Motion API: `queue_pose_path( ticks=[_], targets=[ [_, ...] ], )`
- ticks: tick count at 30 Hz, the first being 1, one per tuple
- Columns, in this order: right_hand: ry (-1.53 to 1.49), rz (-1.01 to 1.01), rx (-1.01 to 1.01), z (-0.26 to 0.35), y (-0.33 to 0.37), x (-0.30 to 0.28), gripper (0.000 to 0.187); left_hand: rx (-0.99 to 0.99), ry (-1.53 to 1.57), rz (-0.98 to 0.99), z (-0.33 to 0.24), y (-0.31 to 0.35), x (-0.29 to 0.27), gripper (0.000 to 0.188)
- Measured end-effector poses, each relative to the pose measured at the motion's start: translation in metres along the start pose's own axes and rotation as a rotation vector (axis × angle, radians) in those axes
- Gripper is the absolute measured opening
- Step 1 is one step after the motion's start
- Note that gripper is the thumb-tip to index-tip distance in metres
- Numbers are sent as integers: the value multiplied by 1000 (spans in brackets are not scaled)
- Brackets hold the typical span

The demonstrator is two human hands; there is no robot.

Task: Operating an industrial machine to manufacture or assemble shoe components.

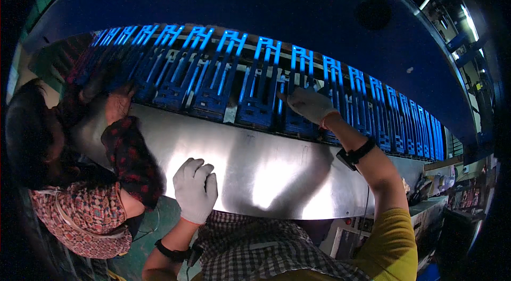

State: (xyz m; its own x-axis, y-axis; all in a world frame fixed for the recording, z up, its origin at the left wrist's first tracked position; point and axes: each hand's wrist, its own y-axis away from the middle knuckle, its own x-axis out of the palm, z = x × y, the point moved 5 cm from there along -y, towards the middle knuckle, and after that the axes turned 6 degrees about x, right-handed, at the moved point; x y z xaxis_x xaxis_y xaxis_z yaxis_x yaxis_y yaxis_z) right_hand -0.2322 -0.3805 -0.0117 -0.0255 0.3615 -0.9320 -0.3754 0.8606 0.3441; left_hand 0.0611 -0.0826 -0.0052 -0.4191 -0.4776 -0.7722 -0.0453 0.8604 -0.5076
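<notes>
Above the steel ledge (239, 166), my left hand (195, 190) wears a pale glove and has its fingers curled in. Nothing shows in it, though its palm side is turned from view. My right hand (311, 104), also gloved, reaches over the ledge to a long row of flat, slotted parts (261, 81) lit blue. Its index finger stretches out with a bare tip at one of the middle parts; whether it touches is too small to tell. The other fingers of that hand are partly hidden. No object shows in it.
At my left a co-worker (80, 212) in a patterned top and dark sleeve leans over the same row, a hand (120, 102) at its near edge. A large dark curved panel (298, 4) stands behind the row. At the far right is a dark box (460, 233).
</notes>
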Motion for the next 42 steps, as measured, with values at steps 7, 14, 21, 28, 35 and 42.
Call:
queue_pose_path(
  ticks=[7, 14, 21, 28, 35, 42],
  targets=[
    [130, -393, -49, -28, -73, 9, 40, 0, 40, -17, 0, 2, 1, 29],
    [-55, -399, 357, -125, -128, 8, 30, 49, 65, -27, -5, 0, -4, 21],
    [-75, -376, 295, -109, -141, 25, 22, -8, 6, -28, -5, 11, -1, 21],
    [-56, -455, 62, -61, -108, 54, 16, 18, -1, -56, 0, 6, 21, 14],
    [107, -384, 25, -33, -45, 48, 29, 33, -33, -110, -16, 11, 39, 11],
    [134, -423, 182, -61, -32, 53, 48, 5, 4, -106, -20, 19, 42, 11]
  ],
)
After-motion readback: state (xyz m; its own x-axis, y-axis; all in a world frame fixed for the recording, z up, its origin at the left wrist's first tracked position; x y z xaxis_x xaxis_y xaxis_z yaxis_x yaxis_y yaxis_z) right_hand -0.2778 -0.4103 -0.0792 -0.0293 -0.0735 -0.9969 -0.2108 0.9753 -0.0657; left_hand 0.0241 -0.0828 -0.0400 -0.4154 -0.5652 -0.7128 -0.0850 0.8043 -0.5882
